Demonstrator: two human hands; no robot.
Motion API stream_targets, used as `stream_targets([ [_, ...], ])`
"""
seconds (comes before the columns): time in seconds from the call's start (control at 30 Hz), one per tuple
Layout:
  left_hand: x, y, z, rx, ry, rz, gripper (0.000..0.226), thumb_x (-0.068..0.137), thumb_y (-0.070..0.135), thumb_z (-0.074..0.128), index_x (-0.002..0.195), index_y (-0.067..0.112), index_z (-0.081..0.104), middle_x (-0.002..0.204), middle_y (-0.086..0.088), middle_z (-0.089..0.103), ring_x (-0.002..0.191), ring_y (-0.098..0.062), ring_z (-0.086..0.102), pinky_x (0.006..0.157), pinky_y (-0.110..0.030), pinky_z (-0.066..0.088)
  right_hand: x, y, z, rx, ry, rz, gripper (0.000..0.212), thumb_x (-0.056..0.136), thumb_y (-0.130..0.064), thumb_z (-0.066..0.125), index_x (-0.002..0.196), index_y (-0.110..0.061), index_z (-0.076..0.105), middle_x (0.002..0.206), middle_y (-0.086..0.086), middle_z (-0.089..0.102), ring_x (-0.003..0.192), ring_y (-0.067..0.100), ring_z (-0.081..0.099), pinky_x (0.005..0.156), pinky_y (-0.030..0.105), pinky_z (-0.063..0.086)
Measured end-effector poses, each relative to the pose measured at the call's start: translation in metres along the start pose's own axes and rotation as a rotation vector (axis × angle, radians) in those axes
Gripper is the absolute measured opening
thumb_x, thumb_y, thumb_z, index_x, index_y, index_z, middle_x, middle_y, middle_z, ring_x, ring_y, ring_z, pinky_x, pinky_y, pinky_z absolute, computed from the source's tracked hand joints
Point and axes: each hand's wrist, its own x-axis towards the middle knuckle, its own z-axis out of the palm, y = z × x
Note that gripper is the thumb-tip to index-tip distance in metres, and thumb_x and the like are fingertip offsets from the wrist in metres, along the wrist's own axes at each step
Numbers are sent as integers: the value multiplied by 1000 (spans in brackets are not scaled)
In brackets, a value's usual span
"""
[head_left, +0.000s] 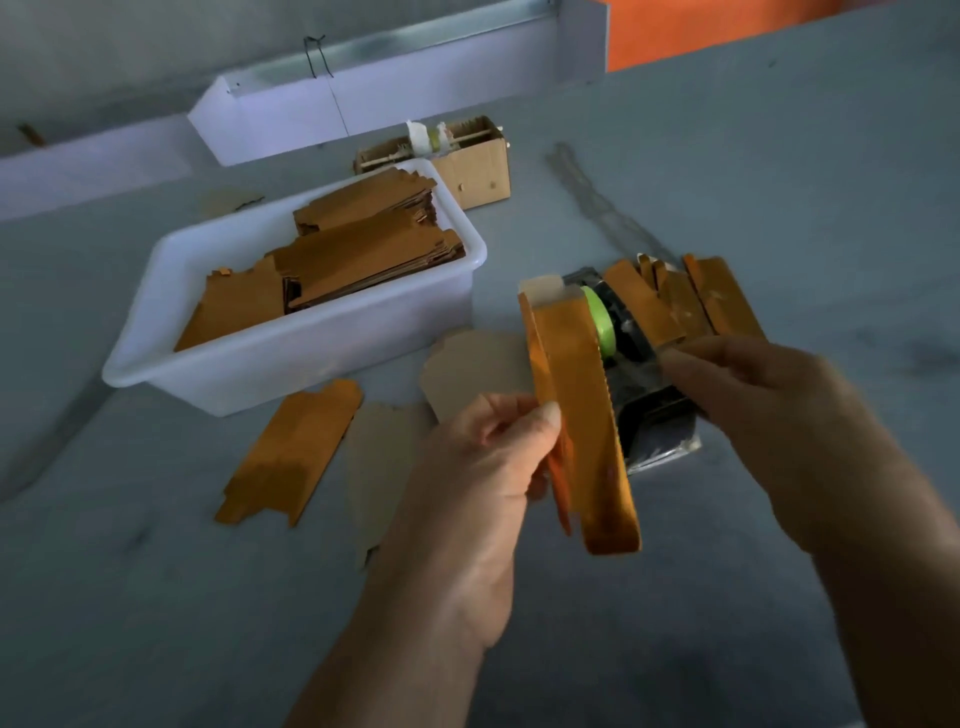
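At the left, a white plastic tub (291, 358) stands on the grey counter (156, 597), holding stacks of flat orange blanks (363, 249). Just near of the tub, one loose orange blank (291, 452) lies flat on the counter, and beside it to the right lie pale tan blanks (379, 467), partly hidden under the left forearm. Far behind the tub stands a small cardboard box (478, 166) with a whitish roll (428, 137) on a stick across its top. In the middle, the left hand (478, 478) grips a folded orange carton (582, 415) by its left edge, thumb pressed on the front, and holds it tilted above the counter with its open, pale-lined end pointing far. Right behind the carton sits a black tape dispenser (649, 415) with a green roll (602, 322). The right hand (769, 415) is apart from the left, its thumb and forefinger pinched together at the dispenser on what looks like clear tape (644, 371), though blur makes that hard to confirm. Far of this hand, a few more folded orange cartons (691, 301) lie bunched on the counter beside the dispenser.
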Motion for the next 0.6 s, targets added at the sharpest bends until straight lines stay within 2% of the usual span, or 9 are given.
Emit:
stream_targets([
  [0.03,1,0,4,-24,9,-7,9,90,13,60,87,7,66,82,-15,63,77,-26,52,76,-39,41,2,1,1,25,-52,29,15,84,-36,62,75,-27,69,72,-4,67,69,8,62,57,22,41],
  [0.1,3,-2,10,-44,16,-7,9,90,14,60,87,9,67,81,-10,67,74,-20,58,74,-33,44,6,6,4,53,-91,52,12,82,-35,64,72,-30,67,72,-16,67,69,-7,61,58,18,37],
  [0.2,6,-4,17,-48,7,-31,12,91,15,60,81,15,67,74,-1,69,65,-8,61,67,-25,43,12,14,6,93,-74,88,7,81,-33,68,77,-27,70,74,-12,69,74,2,64,62,19,41],
  [0.3,8,-8,22,-40,5,-39,11,91,17,61,81,16,66,73,1,69,62,-5,60,65,-22,42,14,15,6,90,-101,94,12,79,-33,67,76,-22,72,77,-6,71,79,11,66,71,29,49],
  [0.47,6,-15,27,-5,-4,-28,10,92,23,60,87,17,67,70,6,67,59,2,58,60,-17,43,13,14,8,164,-99,90,12,80,-23,67,72,-17,72,76,-3,72,76,15,68,78,37,53],
  [0.6,4,-17,27,20,-16,16,12,93,24,59,91,15,66,68,8,67,58,4,59,54,-10,44,5,17,10,468,-160,134,22,68,-33,64,71,-13,72,82,4,73,77,15,68,80,37,48],
])
